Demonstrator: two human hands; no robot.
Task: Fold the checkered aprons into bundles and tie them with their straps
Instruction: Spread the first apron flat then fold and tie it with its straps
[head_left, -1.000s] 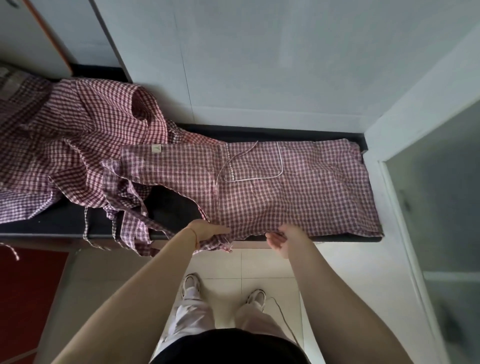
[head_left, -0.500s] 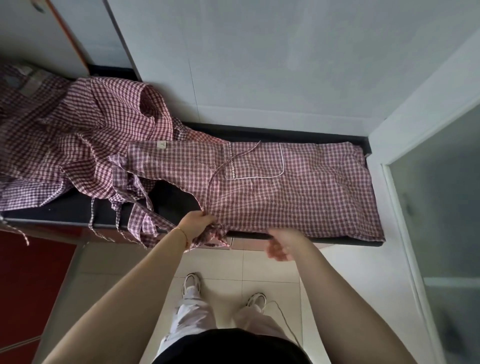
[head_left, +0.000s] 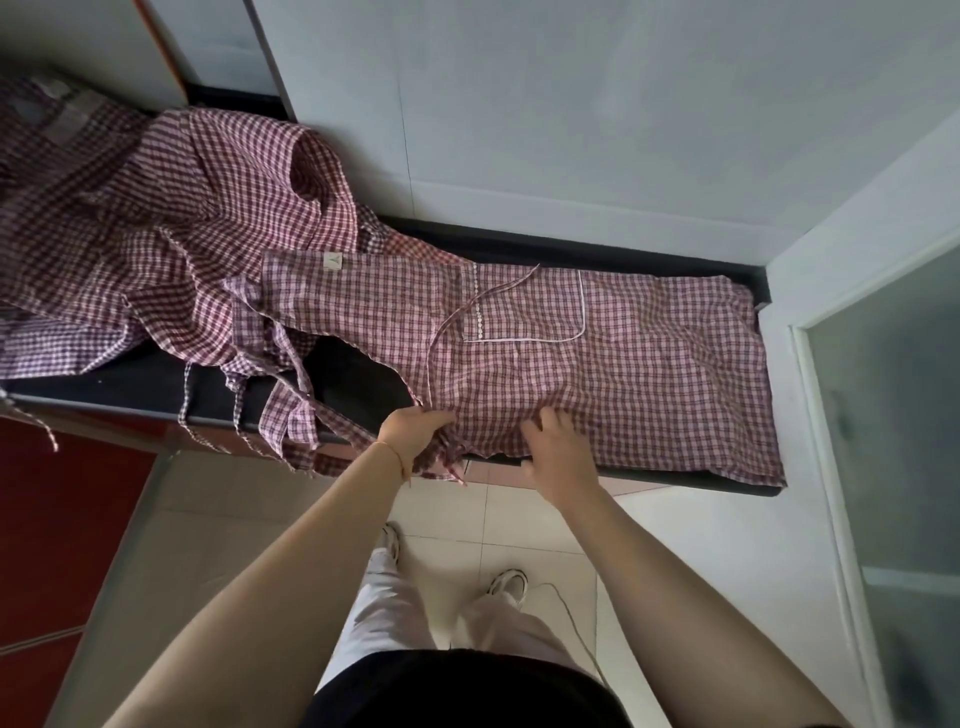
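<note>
A red-and-white checkered apron (head_left: 623, 374) lies spread flat on the black counter (head_left: 571, 249), pocket side up with white piping. A thin strap (head_left: 447, 322) runs across it from the pocket down to the near edge. My left hand (head_left: 413, 431) is closed on the bunched near edge of this apron where the strap ends. To its right, my right hand (head_left: 556, 447) rests flat on the cloth at the counter's front edge, fingers apart. Loose straps (head_left: 291, 415) hang off the counter edge to the left.
A rumpled heap of more checkered aprons (head_left: 156, 234) covers the counter's left part. White walls stand behind and to the right, with a glass panel (head_left: 893, 467) at the right. A red cabinet front (head_left: 57, 530) is below left. My feet stand on pale tiles.
My left hand has drawn the gathered apron edge up onto the counter. My right hand left the hem, rose and now lies flat on the cloth. The camera has moved closer.
</note>
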